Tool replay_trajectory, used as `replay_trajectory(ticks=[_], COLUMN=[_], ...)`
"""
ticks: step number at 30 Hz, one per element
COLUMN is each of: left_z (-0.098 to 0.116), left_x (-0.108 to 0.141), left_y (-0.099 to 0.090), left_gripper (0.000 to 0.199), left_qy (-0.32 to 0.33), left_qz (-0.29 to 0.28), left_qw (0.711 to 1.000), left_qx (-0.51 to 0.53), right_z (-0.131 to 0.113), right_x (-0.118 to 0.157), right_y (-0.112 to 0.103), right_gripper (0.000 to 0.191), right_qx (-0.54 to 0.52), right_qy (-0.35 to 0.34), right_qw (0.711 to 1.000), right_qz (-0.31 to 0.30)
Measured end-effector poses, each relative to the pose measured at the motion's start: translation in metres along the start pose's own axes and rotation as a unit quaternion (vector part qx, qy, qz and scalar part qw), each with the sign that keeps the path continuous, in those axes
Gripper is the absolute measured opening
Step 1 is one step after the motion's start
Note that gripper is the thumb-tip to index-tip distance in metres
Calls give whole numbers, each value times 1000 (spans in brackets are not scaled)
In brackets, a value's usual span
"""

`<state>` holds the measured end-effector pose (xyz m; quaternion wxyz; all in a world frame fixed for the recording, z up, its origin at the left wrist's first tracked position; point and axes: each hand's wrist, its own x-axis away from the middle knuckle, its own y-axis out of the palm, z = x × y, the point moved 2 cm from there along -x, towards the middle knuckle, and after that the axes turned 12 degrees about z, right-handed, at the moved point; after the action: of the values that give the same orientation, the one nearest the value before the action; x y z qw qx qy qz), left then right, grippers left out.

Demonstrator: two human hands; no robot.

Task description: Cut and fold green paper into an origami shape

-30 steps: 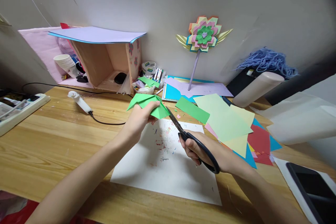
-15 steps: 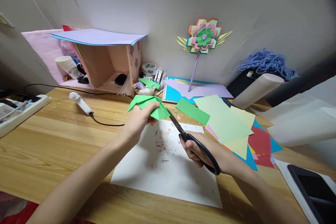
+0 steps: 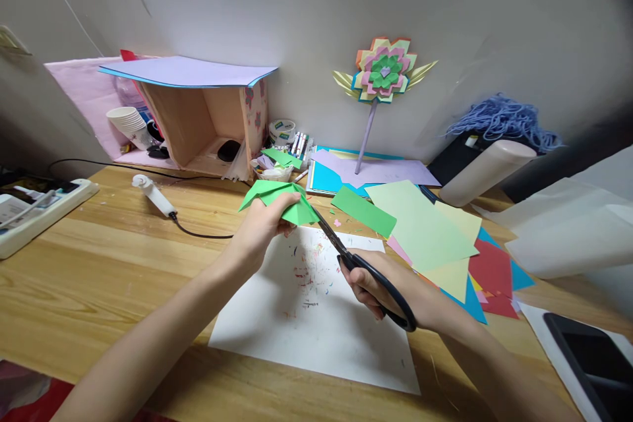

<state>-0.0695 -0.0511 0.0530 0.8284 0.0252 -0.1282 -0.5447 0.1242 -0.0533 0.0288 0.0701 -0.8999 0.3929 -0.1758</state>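
My left hand (image 3: 270, 217) pinches a folded piece of green paper (image 3: 301, 212), thumb on top and fingers beneath, above the far part of a white sheet (image 3: 316, 336). Black-handled scissors (image 3: 383, 280) are in my right hand (image 3: 366, 287), its fingers wrapped around the handles. The blades point away and to the left, their tips at the right edge of the green paper. Whether the blades have the paper between them I cannot tell. Coloured scribbles or specks mark the white sheet below.
Right of the white sheet lie a green paper strip (image 3: 363, 211) and overlapping coloured papers (image 3: 425, 231). A layered paper flower (image 3: 384, 71) stands at the wall. A cardboard box (image 3: 208, 119), a corded white glue gun (image 3: 155, 196) and a power strip (image 3: 49, 214) are at left; a tablet (image 3: 591, 359) is at right.
Both hands keep nearly the same pose, with the green paper and scissors almost unmoved. The whole view has shifted very slightly.
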Motion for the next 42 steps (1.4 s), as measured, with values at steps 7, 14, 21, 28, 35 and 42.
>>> replay_trajectory(ticks=[7, 14, 21, 28, 35, 42], left_z=[1, 2, 2, 2, 2, 2], left_x=[0, 2, 1, 1, 0, 1], left_y=[1, 2, 1, 1, 1, 0], left_gripper=[22, 22, 22, 21, 20, 21], left_qy=[-20, -37, -38, -37, -34, -25], left_qz=[-17, -18, -17, -11, -14, -19], left_qw=[999, 999, 999, 999, 999, 999], left_qx=[19, 22, 25, 26, 24, 19], right_z=[5, 2, 3, 5, 8, 8], right_x=[2, 1, 0, -1, -2, -4], right_y=[0, 1, 2, 2, 3, 3], right_gripper=[51, 51, 49, 47, 45, 44], right_qx=[20, 1, -27, -28, -32, -27], right_qy=[-36, -14, 1, -15, -22, -28], right_qw=[999, 1000, 999, 999, 999, 999], right_qz=[-20, -24, -19, -6, -1, 6])
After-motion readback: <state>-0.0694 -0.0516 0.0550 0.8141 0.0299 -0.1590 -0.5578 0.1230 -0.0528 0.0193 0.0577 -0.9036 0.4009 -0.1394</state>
